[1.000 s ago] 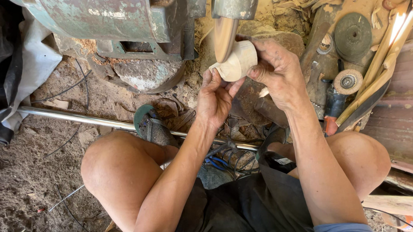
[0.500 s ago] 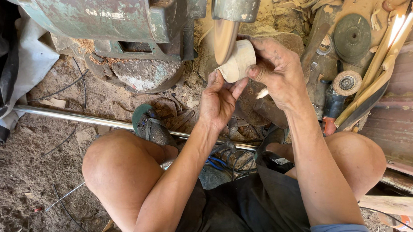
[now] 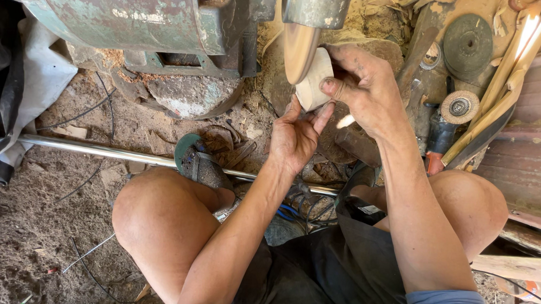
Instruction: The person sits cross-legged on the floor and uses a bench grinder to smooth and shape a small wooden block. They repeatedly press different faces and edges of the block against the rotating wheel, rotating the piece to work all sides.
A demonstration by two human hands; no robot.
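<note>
Both my hands hold a small pale wooden piece, rounded like a thick ring. My right hand grips it from above and the right, thumb over its edge. My left hand cups it from below with fingers spread. The piece presses against a spinning sanding disc, which hangs under a metal guard on a green, worn machine. I sit on the ground with both knees bent, one on each side of my arms.
A shiny metal pipe lies across the dirt floor under my left knee. At right lie a dark grinding disc, a wire wheel, wooden sticks and a red-tipped tool. Sawdust and cables cover the ground.
The wooden piece has moved up and left into the sanding disc. My hands followed it and turned it slightly.
</note>
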